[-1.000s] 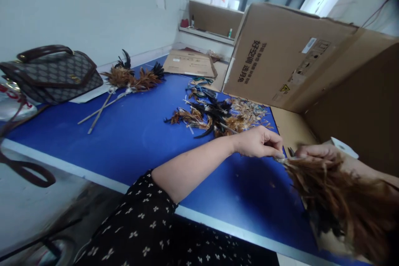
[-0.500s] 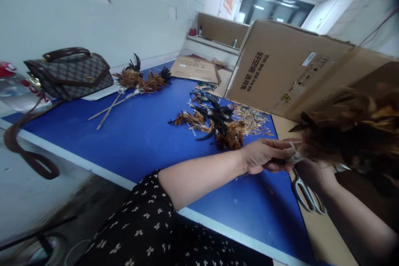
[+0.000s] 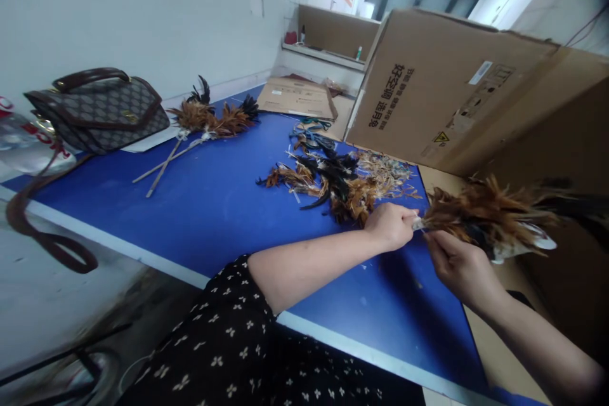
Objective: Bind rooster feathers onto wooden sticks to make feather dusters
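In the head view I have the left hand [image 3: 392, 226] closed firmly around the bound end of a feather bundle [image 3: 476, 208], held above the right side of the blue table [image 3: 228, 203], its plumes pointing right, in front of the cardboard box [image 3: 404, 98]. The right hand [image 3: 464, 266] is curled, thumb and forefinger close together just beside the white binding [image 3: 417, 224]; I cannot tell whether they grip anything. Near my left hand lie loose feathers [image 3: 335, 174]; two feathered sticks [image 3: 194, 117] lie crossed near the handbag [image 3: 107, 115].
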Motion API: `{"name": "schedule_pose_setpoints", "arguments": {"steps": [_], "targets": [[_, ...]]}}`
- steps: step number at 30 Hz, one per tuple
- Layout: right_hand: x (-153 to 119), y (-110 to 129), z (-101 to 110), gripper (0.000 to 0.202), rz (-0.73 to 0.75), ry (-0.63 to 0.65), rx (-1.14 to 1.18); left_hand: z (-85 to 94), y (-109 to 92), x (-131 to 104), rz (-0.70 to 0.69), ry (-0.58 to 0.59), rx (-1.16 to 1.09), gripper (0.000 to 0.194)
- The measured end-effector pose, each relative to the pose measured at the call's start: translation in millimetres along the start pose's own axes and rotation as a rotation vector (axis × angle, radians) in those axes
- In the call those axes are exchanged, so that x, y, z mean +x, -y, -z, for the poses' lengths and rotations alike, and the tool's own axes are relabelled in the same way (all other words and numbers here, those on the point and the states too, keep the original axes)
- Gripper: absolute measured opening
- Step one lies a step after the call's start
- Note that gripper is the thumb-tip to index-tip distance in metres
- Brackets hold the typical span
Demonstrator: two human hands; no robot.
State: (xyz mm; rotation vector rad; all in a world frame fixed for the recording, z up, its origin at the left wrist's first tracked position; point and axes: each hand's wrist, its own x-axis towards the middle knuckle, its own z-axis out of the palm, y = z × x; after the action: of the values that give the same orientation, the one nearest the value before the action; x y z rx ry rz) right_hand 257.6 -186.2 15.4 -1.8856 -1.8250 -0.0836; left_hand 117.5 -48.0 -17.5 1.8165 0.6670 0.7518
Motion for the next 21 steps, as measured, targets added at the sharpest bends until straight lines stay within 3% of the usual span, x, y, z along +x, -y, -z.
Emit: {"name": "schedule_pose_setpoints", "arguments": {"steps": [3, 7, 11, 15, 21], "targets": [[4, 2, 11, 0.027, 0.181, 0.094, -0.244, -1.5, -1, -9, -0.035, -0.004, 0.165, 0.036], [21, 1, 25, 0.029, 0.314, 0.128, -0.490, -5.3, -4, -20, -0.092, 0.097, 0.344, 0.039], [34, -16, 12, 0.021, 0.156, 0.045, -0.280, -9.3, -1, -23, -0.180, 0.039, 0.445, 0.040], [37, -31, -7, 0.030, 0.027, -0.017, -0.047, -13.0, 11, -23, -0.230, -0.048, 0.465, 0.041], [41, -39, -14, 0.034, -0.073, 0.011, -0.008, -17.2, 26, -23, -0.234, -0.039, 0.428, 0.040]]}}
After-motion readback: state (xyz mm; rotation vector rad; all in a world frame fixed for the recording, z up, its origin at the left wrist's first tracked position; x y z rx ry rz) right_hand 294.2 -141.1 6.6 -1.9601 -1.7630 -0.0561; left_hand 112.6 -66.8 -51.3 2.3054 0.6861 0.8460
